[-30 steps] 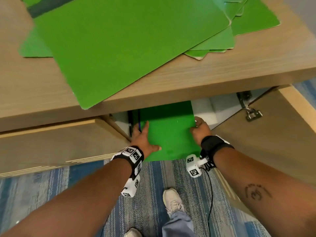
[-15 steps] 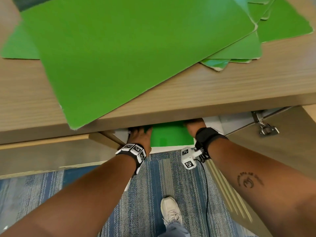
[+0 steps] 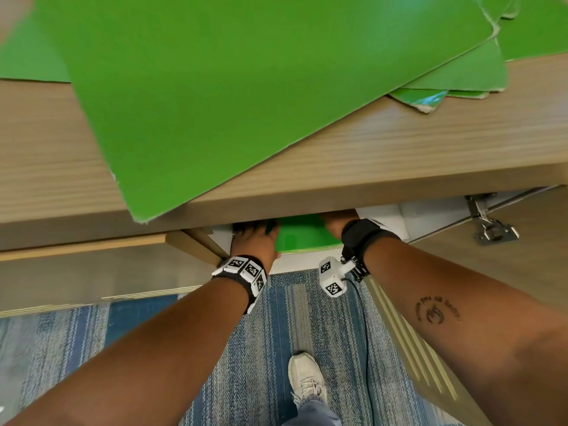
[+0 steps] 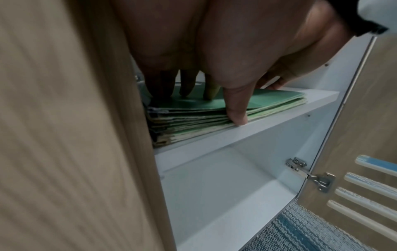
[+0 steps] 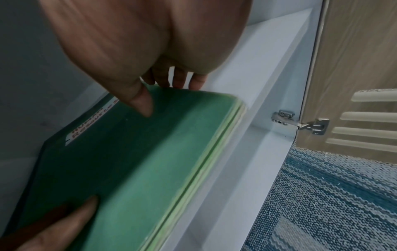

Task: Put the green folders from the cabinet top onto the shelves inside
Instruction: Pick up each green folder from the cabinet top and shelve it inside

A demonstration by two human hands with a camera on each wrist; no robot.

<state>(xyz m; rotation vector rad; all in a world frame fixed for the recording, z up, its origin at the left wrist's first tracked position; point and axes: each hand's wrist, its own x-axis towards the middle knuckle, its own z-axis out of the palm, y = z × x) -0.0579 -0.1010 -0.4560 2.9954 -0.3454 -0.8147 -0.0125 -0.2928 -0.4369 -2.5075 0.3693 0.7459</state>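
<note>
Several green folders [image 3: 246, 87] lie fanned out on the wooden cabinet top [image 3: 399, 155]; one corner overhangs its front edge. Below, a stack of green folders [image 4: 193, 115] lies on the white upper shelf [image 4: 257, 129]. My left hand [image 4: 206, 101] presses straight fingers on the stack's top, with its thumb against the front edge. My right hand [image 5: 163, 95] holds the stack's right side, thumb on top and fingers over the far edge. The top folder [image 5: 139, 161] carries a white label with red letters. In the head view both hands [image 3: 255, 238] [image 3: 336, 221] reach under the top, fingertips hidden.
The cabinet's right door [image 3: 522, 272] stands open on metal hinges [image 3: 491, 229]; the left door [image 4: 64, 135] sits close beside my left wrist. The lower compartment [image 4: 225, 186] is white and bare. Blue striped carpet [image 3: 276, 333] and my shoe [image 3: 307, 379] are below.
Both hands have pushed the green folder deeper onto the shelf; only a short strip of it still shows under the cabinet top. The head view has moved closer.
</note>
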